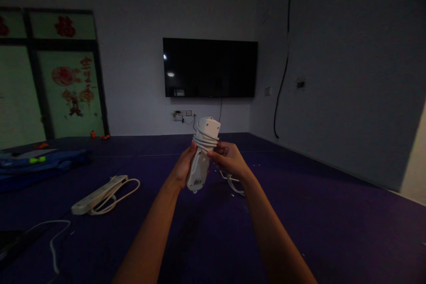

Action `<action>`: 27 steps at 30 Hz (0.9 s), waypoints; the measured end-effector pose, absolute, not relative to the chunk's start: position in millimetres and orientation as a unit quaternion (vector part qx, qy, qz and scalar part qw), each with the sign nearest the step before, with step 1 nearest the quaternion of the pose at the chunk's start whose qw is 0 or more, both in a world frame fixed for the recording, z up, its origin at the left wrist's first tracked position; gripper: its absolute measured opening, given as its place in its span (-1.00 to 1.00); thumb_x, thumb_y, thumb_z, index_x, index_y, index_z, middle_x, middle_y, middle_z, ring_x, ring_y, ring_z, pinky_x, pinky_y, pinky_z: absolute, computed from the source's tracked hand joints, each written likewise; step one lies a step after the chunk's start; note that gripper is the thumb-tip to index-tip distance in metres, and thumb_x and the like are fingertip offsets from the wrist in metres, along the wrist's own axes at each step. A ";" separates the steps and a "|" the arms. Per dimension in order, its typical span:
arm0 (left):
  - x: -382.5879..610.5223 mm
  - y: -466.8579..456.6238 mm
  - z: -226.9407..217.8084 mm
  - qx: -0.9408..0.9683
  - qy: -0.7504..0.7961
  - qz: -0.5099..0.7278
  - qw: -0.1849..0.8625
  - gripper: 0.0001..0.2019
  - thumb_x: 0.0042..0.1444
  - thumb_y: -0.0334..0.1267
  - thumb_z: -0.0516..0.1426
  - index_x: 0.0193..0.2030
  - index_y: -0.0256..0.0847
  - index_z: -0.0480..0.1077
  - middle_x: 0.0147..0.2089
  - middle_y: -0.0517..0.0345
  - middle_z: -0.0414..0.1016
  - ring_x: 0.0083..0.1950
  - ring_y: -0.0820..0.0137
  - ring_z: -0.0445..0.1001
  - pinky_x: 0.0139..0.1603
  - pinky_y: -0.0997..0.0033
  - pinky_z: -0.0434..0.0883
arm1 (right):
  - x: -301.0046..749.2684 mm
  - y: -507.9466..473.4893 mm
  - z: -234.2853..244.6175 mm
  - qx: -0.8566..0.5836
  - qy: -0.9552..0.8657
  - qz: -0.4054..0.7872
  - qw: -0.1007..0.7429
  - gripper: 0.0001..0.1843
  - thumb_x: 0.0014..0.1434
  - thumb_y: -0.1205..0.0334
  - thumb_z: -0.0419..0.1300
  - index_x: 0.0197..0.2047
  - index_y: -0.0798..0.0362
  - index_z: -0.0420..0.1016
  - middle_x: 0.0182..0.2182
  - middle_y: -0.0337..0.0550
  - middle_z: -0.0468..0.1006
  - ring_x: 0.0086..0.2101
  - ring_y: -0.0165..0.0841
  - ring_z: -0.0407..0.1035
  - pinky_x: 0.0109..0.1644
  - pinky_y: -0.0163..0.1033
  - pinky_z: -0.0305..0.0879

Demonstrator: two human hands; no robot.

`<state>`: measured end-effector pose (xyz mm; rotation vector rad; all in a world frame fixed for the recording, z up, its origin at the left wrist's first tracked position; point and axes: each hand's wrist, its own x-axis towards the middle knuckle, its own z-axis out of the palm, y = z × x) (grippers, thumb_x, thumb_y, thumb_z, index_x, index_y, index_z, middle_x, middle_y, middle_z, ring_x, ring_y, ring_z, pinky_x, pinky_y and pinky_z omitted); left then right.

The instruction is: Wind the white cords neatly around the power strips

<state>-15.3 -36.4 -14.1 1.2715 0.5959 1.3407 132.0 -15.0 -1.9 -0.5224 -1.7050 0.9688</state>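
A white power strip (200,171) is held up at a tilt in front of me, its back with a small label facing my way. My left hand (181,168) grips it from the left side, thumb along the edge. White cord (206,142) is wound in several turns around the strip's upper part. At the right edge of those turns, my right hand (232,159) pinches the cord with thumb and fingers. Below and behind that hand, loops of loose white cord (234,183) show near the purple floor.
On the purple floor (319,213), another white power strip (100,195) with its cord lies to the left. A thin white cable (53,244) lies nearer me. Blue cloth (63,162) is farther left. A television (210,69) hangs on the far wall; a black cable (282,84) dangles at right.
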 end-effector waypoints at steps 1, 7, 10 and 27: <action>-15.3 -36.3 -13.8 0.536 0.255 0.566 0.573 -0.29 -0.13 0.31 0.10 -0.02 -0.27 0.39 -0.46 0.07 0.50 -0.52 0.36 0.44 -0.56 0.43 0.33 | 134.3 -14.8 -2.0 -0.218 -0.719 0.414 0.515 -0.47 -0.20 -0.03 0.35 -0.23 0.19 0.47 -0.67 -0.36 0.29 -0.68 -0.58 0.07 -0.64 -0.42 -0.07; -11.7 -34.4 -14.8 0.508 0.267 0.528 0.626 -0.30 -0.04 0.33 -0.01 -0.09 -0.32 0.42 -0.50 0.04 0.48 -0.59 0.39 0.41 -0.59 0.42 0.33 | 143.3 -13.0 -0.7 -0.239 -0.737 0.389 0.498 -0.49 -0.18 0.00 0.35 -0.22 0.19 0.47 -0.65 -0.34 0.31 -0.66 -0.57 0.11 -0.63 -0.41 -0.04; -10.7 -33.6 -16.6 0.503 0.260 0.516 0.643 -0.27 -0.02 0.35 -0.08 -0.11 -0.33 0.42 -0.47 0.01 0.49 -0.59 0.39 0.40 -0.60 0.42 0.34 | 142.7 -11.4 -0.1 -0.251 -0.734 0.355 0.522 -0.55 -0.17 0.02 0.35 -0.30 0.21 0.49 -0.67 -0.35 0.28 -0.66 -0.57 0.11 -0.61 -0.40 -0.03; -19.8 -33.0 -20.4 0.550 0.206 0.446 0.676 -0.34 0.03 0.31 -0.09 -0.26 -0.33 0.42 -0.45 -0.06 0.52 -0.52 0.30 0.49 -0.48 0.34 0.42 | 147.9 -3.6 -6.1 -0.199 -0.716 0.448 0.497 -0.62 -0.19 0.09 0.38 -0.36 0.18 0.47 -0.66 -0.30 0.36 -0.73 -0.60 0.06 -0.69 -0.41 -0.13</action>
